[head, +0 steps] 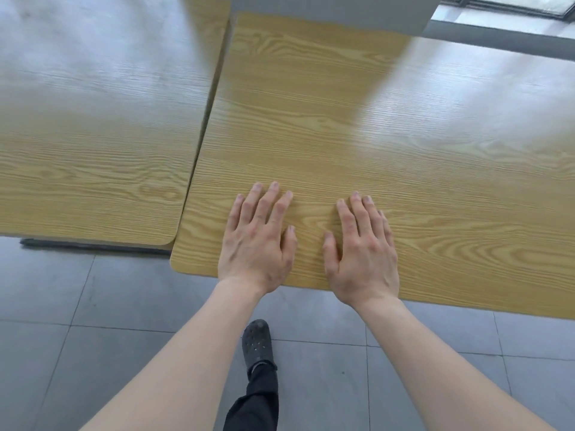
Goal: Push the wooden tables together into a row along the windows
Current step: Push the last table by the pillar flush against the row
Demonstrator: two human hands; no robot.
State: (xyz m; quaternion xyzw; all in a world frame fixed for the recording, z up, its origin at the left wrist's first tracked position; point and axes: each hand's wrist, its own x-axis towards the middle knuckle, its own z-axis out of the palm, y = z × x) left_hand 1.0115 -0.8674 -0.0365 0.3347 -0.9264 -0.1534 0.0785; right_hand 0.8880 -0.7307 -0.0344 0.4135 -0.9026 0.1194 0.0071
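Two light wooden tables fill the view. The right table (357, 126) lies under both my hands, and its near edge sticks out further toward me than the left table (93, 135). A narrow gap runs between their long edges. My left hand (258, 241) and my right hand (361, 250) rest flat, palms down, fingers spread, close to the near edge of the right table. Neither hand grips anything.
A white pillar (336, 10) stands at the far edge of the right table. A window and grey sill (504, 23) lie at the top right. Grey floor tiles (93, 337) spread below, with my dark shoe (256, 343) under the table's near edge.
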